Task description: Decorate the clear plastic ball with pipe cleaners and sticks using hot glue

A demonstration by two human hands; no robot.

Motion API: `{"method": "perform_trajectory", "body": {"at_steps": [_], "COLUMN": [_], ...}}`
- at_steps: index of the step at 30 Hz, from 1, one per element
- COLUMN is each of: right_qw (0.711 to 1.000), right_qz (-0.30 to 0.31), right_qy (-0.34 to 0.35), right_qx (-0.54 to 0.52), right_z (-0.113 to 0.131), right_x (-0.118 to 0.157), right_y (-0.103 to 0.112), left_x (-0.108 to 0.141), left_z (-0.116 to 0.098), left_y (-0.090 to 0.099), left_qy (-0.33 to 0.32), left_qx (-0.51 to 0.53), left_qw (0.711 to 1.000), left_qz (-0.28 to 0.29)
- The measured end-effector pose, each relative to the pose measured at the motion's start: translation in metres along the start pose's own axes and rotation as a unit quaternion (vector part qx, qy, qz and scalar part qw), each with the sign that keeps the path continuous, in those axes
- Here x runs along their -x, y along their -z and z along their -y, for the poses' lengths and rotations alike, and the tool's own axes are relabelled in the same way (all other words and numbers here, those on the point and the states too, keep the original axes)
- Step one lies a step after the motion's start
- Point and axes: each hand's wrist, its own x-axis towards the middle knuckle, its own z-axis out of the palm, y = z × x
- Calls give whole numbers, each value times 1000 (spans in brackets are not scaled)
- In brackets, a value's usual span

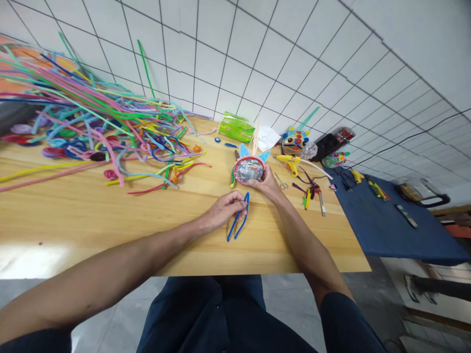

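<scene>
My left hand [232, 206] pinches a blue pipe cleaner [241, 225] that is bent double, its two ends pointing down toward the table's front edge. Just beyond it, my right hand [265, 184] grips a round, clear-looking craft piece [250, 170] by its near right side. A red rim circles the piece, and two light-blue pointed ears stand on its far edge. The blue pipe cleaner and the craft piece are apart. A green and yellow tool [232, 177] lies against the piece's left side, partly hidden.
Many coloured pipe cleaners [110, 117] heap over the left of the wooden table [176, 250]. A green tissue pack [236, 127] stands by the tiled wall. To the right are a yellow glue gun [290, 164], scissors [282, 183], a decorated craft piece [294, 142] and a blue-covered table [386, 225].
</scene>
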Motion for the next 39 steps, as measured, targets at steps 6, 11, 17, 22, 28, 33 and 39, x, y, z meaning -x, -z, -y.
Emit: {"method": "perform_trajectory", "body": {"at_steps": [6,11,17,22,28,33,39], "right_qw": [999,990,994,994,997,998,940], "right_qz": [-32,-107,-100,-84,-41,-28,-52], "right_qy": [18,82,52,55,68,50,-45], "right_qx": [-34,-28,0,30,-6,8,334], "right_z": [3,5,-3,-16,-26,-24,-20], "right_x": [-8,-61,-132,-164,-183,-158,-75], "right_y": [10,23,9,-8,-17,-7,6], "left_x": [1,2,2,3,4,2,4], "left_z": [-3,-2,-1,-2,-3,-2,-3], "left_y": [-3,-3,-1,-1,-1,0,0], "left_qy": [13,17,10,15,28,29,6], "left_qx": [8,16,12,14,13,7,5], "left_qw": [1000,1000,1000,1000,1000,1000,1000], "left_qz": [-1,2,7,5,4,2,10]}}
